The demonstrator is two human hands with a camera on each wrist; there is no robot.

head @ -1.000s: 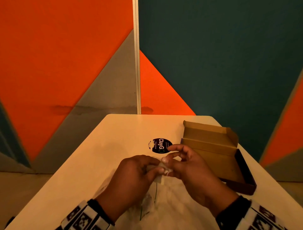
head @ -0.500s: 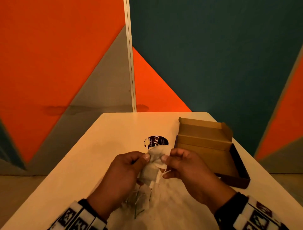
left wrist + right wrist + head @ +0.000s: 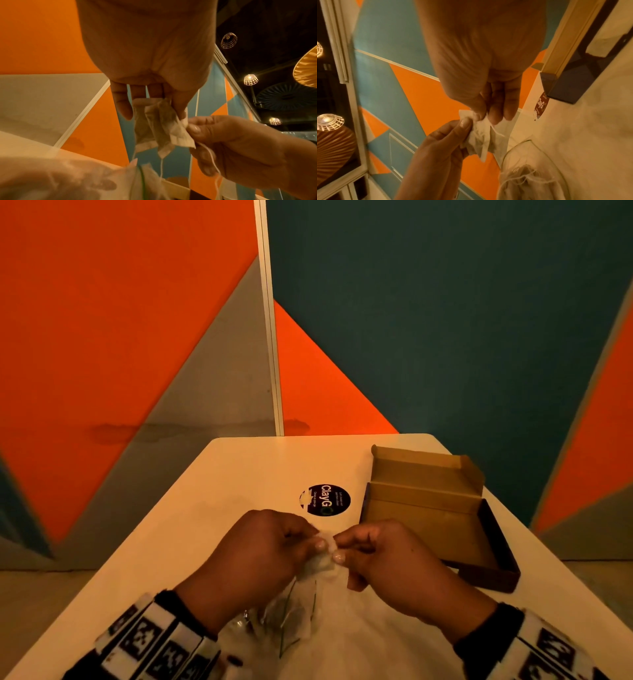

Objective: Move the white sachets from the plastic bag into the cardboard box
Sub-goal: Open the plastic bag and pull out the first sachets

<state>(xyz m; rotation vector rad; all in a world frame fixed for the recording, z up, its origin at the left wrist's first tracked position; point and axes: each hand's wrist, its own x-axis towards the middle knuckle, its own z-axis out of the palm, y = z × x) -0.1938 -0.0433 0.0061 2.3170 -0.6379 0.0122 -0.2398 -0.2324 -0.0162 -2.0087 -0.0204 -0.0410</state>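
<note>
While pinched by both hands [image 3: 260, 553] [image 3: 387, 559], sachets [image 3: 320, 563] near box [image 3: 424, 508].

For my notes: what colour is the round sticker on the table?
Black with white lettering; the round sticker shows best in the head view.

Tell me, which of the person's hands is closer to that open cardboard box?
The right hand. It is just in front of the cardboard box, near its front left corner. The left hand is farther left, beyond the white sachets both hands pinch.
</note>
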